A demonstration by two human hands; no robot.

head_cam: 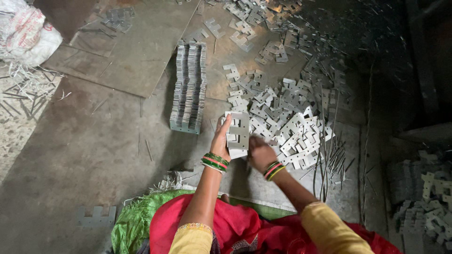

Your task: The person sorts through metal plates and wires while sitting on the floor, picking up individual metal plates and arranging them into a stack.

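Sack: we see a white sack [23,30] with red print far left of the tall stack, on the floor's upper left corner; the print is too blurred to tell.
Sheet: a flat brown sheet [136,51] lies on the floor just left of and behind the tall stack.
Lone plate: one comb-shaped plate [96,217] lies well left of and nearer us than the tall stack.
Tall stack: a neat tall stack [189,87] of grey comb-shaped plates stands on the floor.
Left hand: our left hand [220,141], just right of the tall stack's base, has its grip pinching the left edge of the held bundle [238,134], thumb up along it.
Right hand: our right hand [260,154] is at the bundle's lower right; we cannot tell its grip, it is blurred.
Loose heap: a loose heap [292,127] of plates spreads right of the tall stack, touching nothing upright.
Rods: thin rods [329,164] lie at the heap's right edge.
Floor: the floor [84,155] is bare, dusty concrete.
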